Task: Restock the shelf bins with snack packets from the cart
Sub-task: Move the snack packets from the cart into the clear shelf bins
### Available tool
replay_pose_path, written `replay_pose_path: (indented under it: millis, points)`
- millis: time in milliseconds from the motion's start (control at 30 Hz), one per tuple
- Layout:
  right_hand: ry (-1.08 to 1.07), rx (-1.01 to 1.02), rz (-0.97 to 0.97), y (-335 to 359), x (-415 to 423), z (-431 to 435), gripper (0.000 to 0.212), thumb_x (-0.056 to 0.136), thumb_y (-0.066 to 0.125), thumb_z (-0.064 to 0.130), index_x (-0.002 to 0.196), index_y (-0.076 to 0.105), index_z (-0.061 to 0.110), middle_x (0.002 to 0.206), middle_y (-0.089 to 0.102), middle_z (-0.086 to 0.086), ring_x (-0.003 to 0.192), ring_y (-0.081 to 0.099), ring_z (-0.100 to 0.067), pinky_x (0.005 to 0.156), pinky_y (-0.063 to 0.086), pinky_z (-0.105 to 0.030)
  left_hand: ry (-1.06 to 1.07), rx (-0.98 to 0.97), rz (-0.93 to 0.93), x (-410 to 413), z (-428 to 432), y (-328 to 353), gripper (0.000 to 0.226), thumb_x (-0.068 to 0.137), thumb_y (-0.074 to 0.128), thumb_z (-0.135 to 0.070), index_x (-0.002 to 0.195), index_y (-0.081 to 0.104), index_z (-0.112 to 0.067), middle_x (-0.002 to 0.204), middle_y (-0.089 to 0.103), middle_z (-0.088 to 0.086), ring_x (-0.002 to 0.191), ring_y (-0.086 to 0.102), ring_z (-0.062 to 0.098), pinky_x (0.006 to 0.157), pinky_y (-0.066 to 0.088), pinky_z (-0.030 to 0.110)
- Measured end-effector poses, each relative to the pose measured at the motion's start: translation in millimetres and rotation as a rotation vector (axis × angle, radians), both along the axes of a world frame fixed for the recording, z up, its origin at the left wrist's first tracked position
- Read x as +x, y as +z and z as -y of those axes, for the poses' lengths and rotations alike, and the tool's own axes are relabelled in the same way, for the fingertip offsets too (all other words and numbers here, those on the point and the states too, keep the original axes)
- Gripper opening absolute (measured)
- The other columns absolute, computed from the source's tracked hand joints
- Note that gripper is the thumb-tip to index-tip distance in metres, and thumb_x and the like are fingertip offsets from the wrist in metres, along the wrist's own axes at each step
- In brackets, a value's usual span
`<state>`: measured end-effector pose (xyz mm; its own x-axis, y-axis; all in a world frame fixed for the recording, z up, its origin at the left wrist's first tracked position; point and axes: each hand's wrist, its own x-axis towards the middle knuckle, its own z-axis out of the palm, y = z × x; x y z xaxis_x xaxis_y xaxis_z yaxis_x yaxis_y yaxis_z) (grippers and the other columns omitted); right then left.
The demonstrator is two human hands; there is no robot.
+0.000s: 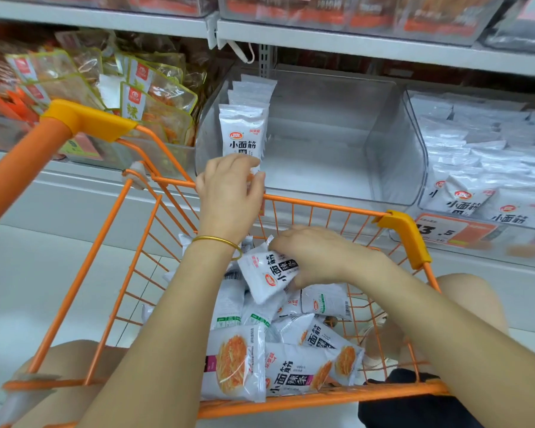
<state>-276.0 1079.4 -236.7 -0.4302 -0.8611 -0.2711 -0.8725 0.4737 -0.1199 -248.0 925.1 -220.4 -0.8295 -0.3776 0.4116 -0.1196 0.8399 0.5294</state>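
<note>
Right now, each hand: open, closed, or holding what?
Left hand: fingers pinch the upright white snack packet in the clear plastic bin.
Right hand: grips a tilted white snack packet inside the orange wire cart.

This is a shop, in a snack aisle. White metal shelves (pixel 368 46) carry clear plastic bins (pixel 393 149) stocked with rows of identical sealed packets (pixel 243 137). A printed price tag (pixel 451 231) sits on one bin front. An orange wire cart (pixel 322 206) loaded with the same packets stands against the shelf.
</note>
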Motion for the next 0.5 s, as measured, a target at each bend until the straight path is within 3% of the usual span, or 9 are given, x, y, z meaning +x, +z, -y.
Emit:
replay_pose_path:
  millis: [100, 200, 233, 333, 400, 467, 500]
  points:
    - [-0.125, -0.099, -0.018, 28.9, 3.3, -8.3, 0.044, 0.068, 0.069, 0.055, 0.09, 0.045, 0.025, 0.085, 0.053, 0.008, 0.082, 0.053, -0.019, 0.058, 0.036, -0.031, -0.043, 0.126, -0.144, 2.2, -5.1, 8.6, 0.03, 0.087, 0.045, -0.038, 0.102, 0.067, -0.023, 0.102, 0.059, -0.013, 0.106, 0.042, 0.018, 0.087, 0.03, 0.029]
    - [-0.281, -0.204, -0.083, 51.2, 0.3, -15.7, 0.048, 0.07, 0.066, 0.057, 0.089, 0.037, 0.024, 0.077, 0.045, 0.01, 0.072, 0.047, -0.02, 0.056, 0.029, -0.032, -0.108, 0.318, -0.22, 3.5, -8.4, 15.7, 0.033, 0.084, 0.038, -0.044, 0.095, 0.063, -0.026, 0.089, 0.05, -0.019, 0.097, 0.042, 0.013, 0.081, 0.034, 0.017]
    - [-0.35, -0.252, -0.064, 54.4, -2.6, -17.7, 0.049, 0.07, 0.067, 0.056, 0.09, 0.036, 0.023, 0.075, 0.044, 0.01, 0.069, 0.046, -0.019, 0.054, 0.029, -0.032, -0.141, 0.4, -0.218, 3.3, -9.0, 16.2, 0.029, 0.084, 0.038, -0.046, 0.092, 0.06, -0.028, 0.088, 0.05, -0.018, 0.095, 0.046, 0.014, 0.082, 0.038, 0.017]
    - [-0.543, -0.407, -0.004, 57.4, -8.7, -15.3, 0.053, 0.07, 0.07, 0.053, 0.094, 0.036, 0.019, 0.081, 0.046, 0.008, 0.072, 0.049, -0.019, 0.051, 0.031, -0.029, -0.224, 0.68, -0.125, 2.1, -12.9, 16.3, 0.017, 0.085, 0.048, -0.048, 0.093, 0.053, -0.034, 0.096, 0.058, -0.004, 0.09, 0.059, 0.02, 0.077, 0.05, 0.039]
    - [-0.596, -0.482, 0.031, 57.0, -11.0, -10.8, 0.056, 0.07, 0.073, 0.051, 0.096, 0.035, 0.018, 0.085, 0.045, 0.007, 0.071, 0.048, -0.015, 0.052, 0.031, -0.027, -0.247, 0.768, -0.054, 2.8, -16.2, 16.5, 0.019, 0.088, 0.056, -0.039, 0.103, 0.05, -0.029, 0.099, 0.062, 0.0, 0.081, 0.062, 0.019, 0.069, 0.05, 0.039]
    - [-0.551, -0.507, 0.186, 58.4, -13.3, -6.5, 0.047, 0.076, 0.072, 0.046, 0.095, 0.039, 0.018, 0.083, 0.045, 0.009, 0.068, 0.046, -0.006, 0.052, 0.034, -0.023, -0.213, 0.781, -0.057, 2.9, -15.2, 16.3, 0.027, 0.088, 0.063, -0.026, 0.111, 0.049, -0.023, 0.099, 0.063, 0.002, 0.077, 0.064, 0.019, 0.063, 0.053, 0.037]
    - [-0.493, -0.526, 0.355, 60.9, -14.5, -5.7, 0.035, 0.082, 0.068, 0.04, 0.093, 0.044, 0.018, 0.079, 0.048, 0.011, 0.065, 0.047, -0.003, 0.053, 0.037, -0.019, -0.189, 0.785, -0.078, 3.0, -12.9, 17.4, 0.031, 0.087, 0.064, -0.022, 0.114, 0.049, -0.02, 0.099, 0.063, 0.002, 0.074, 0.065, 0.018, 0.059, 0.054, 0.035]
